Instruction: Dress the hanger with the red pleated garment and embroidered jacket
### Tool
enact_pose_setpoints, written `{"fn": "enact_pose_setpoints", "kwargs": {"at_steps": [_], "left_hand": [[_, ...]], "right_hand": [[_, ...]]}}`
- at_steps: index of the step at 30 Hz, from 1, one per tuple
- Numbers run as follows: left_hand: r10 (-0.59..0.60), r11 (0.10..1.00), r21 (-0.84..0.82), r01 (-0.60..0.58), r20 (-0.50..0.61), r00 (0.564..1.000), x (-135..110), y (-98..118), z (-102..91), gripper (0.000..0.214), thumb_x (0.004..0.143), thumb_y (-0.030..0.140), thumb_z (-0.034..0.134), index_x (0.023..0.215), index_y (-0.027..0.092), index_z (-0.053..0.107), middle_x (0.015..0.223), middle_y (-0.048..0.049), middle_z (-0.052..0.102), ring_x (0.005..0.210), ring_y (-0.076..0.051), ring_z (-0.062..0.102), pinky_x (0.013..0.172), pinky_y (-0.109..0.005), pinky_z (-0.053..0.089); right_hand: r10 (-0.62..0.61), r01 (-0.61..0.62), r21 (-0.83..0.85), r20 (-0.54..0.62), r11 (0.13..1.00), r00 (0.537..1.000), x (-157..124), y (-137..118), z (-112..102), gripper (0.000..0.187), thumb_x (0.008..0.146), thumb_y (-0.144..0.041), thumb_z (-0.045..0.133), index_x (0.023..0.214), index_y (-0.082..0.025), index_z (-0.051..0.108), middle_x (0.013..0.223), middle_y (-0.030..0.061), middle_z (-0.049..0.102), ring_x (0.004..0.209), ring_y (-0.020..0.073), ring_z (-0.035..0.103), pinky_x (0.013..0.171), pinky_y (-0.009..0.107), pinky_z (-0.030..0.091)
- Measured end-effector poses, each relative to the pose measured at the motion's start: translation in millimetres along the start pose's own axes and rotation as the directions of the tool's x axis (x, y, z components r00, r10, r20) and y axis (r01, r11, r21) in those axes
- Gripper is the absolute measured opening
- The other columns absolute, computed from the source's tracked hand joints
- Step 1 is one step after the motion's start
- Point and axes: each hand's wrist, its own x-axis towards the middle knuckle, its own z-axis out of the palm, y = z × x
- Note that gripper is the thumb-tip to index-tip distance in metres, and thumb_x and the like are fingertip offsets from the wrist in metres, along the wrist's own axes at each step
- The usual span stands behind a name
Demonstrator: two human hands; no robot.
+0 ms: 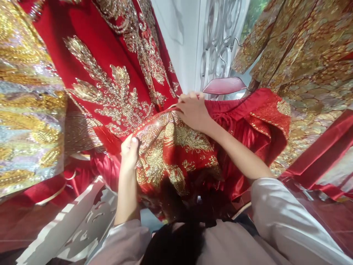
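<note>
Between my hands a red skirt with gold embroidery (157,154) is stretched out along its upper border. My left hand (129,151) is closed on the left end of that border, thumb on top. Near the middle of the garment, my right hand (193,110) has its fingers bent over the upper edge; the fingertips are partly hidden behind it. To the right, a gathered red waistband (231,105) runs below a pink padded hanger (224,85) with a metal hook. The lower part of the skirt falls into shadow.
A red gown with gold beadwork (82,62) hangs behind on the left, beside a gold and silver sequined garment (30,106). A gold patterned garment (311,62) hangs at right. White scrollwork (215,40) stands behind the hanger; a white cut-out panel (79,221) is low left.
</note>
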Motion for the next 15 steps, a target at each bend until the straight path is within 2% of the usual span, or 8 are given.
{"fn": "enact_pose_setpoints", "kwargs": {"at_steps": [4,7,9,11,13,15], "left_hand": [[0.122,0.98,0.157,-0.124,0.022,0.992,22.4,-12.2,7.5,0.049,0.069,0.065,0.062,0.061,0.017,0.059,0.056,0.001,0.049,0.053,-0.012,0.043,0.053,-0.025,0.04],[0.166,0.967,0.191,-0.17,0.041,0.985,34.2,-21.4,35.1,0.044,0.073,0.056,0.062,0.054,0.018,0.05,0.052,0.0031,0.041,0.05,-0.01,0.035,0.05,-0.024,0.032],[0.168,0.973,0.146,-0.177,0.072,0.983,46.2,-23.5,65.7,0.038,0.078,0.046,0.059,0.054,0.018,0.047,0.052,0.0034,0.041,0.051,-0.01,0.035,0.052,-0.024,0.031],[0.175,0.981,0.071,-0.183,0.105,0.979,67.1,-21.9,103.8,0.033,0.081,0.034,0.056,0.054,0.019,0.045,0.053,0.0039,0.04,0.052,-0.01,0.036,0.053,-0.024,0.031],[0.199,0.98,-0.037,-0.196,0.135,0.971,95.9,-17.4,146.3,0.034,0.079,0.022,0.058,0.05,0.019,0.04,0.05,0.0059,0.035,0.051,-0.009,0.033,0.052,-0.024,0.028],[0.236,0.959,-0.206,-0.196,0.195,0.952,124.5,-11.5,188.7,0.039,0.075,0.014,0.062,0.047,0.019,0.036,0.046,0.0085,0.028,0.05,-0.007,0.032,0.053,-0.023,0.027]], "right_hand": [[-0.052,0.051,0.047,0.022,0.998,0.998,-23.0,-0.1,-31.5,0.025,0.092,-0.034,0.046,0.082,-0.019,0.064,0.097,0.0084,0.056,0.109,0.0294,0.043,0.097,0.053,0.028],[-0.08,0.078,0.119,0.017,0.99,0.997,-36.8,4.0,-44.0,0.027,0.092,-0.033,0.045,0.077,-0.021,0.064,0.091,0.0054,0.057,0.105,0.0253,0.045,0.097,0.048,0.029],[-0.093,0.093,0.179,-0.01,0.979,0.996,-43.7,7.9,-45.5,0.03,0.093,-0.032,0.042,0.074,-0.022,0.063,0.091,0.004,0.059,0.103,0.0226,0.047,0.097,0.045,0.03],[-0.085,0.097,0.221,-0.062,0.97,0.994,-50.0,11.8,-43.3,0.032,0.093,-0.031,0.039,0.076,-0.022,0.064,0.1,0.0034,0.061,0.106,0.0214,0.048,0.099,0.044,0.032],[-0.018,0.049,0.218,-0.145,0.975,0.989,-57.0,16.4,-39.0,0.032,0.093,-0.031,0.037,0.082,-0.023,0.066,0.114,0.0039,0.059,0.114,0.0229,0.046,0.102,0.046,0.032],[0.1,-0.051,0.194,-0.251,0.98,0.963,-65.2,22.7,-33.5,0.031,0.092,-0.032,0.038,0.09,-0.023,0.067,0.124,0.0054,0.056,0.119,0.0255,0.043,0.103,0.05,0.032]]}}
